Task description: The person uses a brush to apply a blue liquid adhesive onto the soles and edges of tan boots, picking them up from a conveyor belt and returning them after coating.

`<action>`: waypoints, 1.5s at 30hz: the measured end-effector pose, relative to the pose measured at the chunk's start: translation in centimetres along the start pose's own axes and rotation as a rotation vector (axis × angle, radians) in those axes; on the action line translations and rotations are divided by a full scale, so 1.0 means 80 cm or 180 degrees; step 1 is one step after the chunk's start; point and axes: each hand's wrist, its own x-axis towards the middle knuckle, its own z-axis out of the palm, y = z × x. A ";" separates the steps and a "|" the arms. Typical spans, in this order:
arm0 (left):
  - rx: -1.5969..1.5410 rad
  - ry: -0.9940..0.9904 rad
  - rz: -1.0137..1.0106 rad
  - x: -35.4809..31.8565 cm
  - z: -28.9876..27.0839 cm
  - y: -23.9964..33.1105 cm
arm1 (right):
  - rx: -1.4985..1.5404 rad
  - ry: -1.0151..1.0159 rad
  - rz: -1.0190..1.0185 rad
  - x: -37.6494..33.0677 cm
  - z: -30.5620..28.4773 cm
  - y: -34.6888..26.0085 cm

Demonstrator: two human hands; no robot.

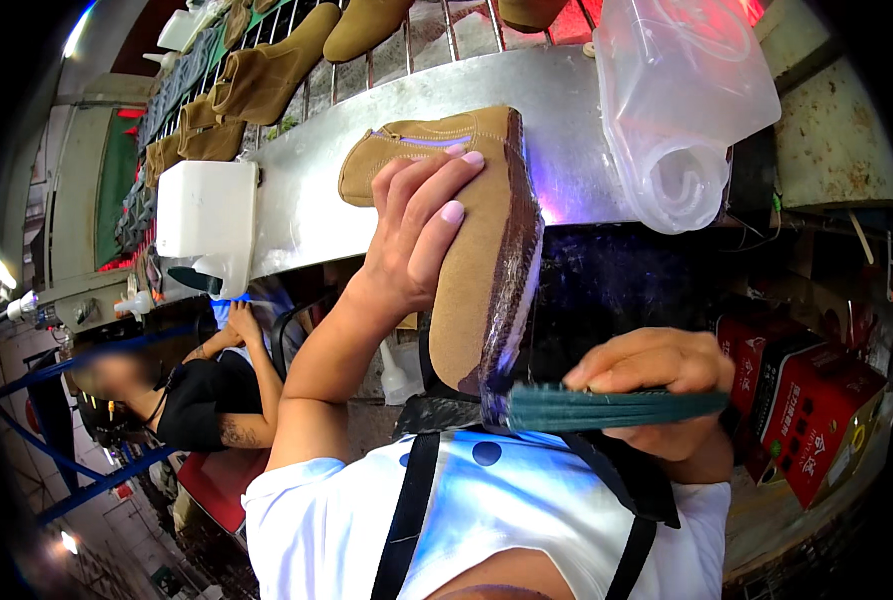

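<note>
My left hand (411,225) is wrapped over a tan suede ankle boot (466,270) with a purple-lined zip, thumb side hidden. The boot lies on its side, its shaft over the metal bench and its toe toward my chest. A brown, wet-looking band runs along its sole edge, facing right. In my right hand (661,375), closed fingers grip a flat, ridged dark-green brush (616,408). Its left end reaches the boot's toe at the sole edge; whether it touches, I cannot tell.
A metal bench (366,110) spans the front. A translucent plastic container (676,100) stands right, a white container (206,210) left. Tan boots (286,65) sit on a rack behind. Red boxes (806,400) are low at right. A seated person (206,400) is at left.
</note>
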 end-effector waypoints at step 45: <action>0.0028 -0.0615 -0.0396 0.077 -0.012 0.012 | -0.2273 -0.0566 -0.0469 0.064 -0.027 -0.111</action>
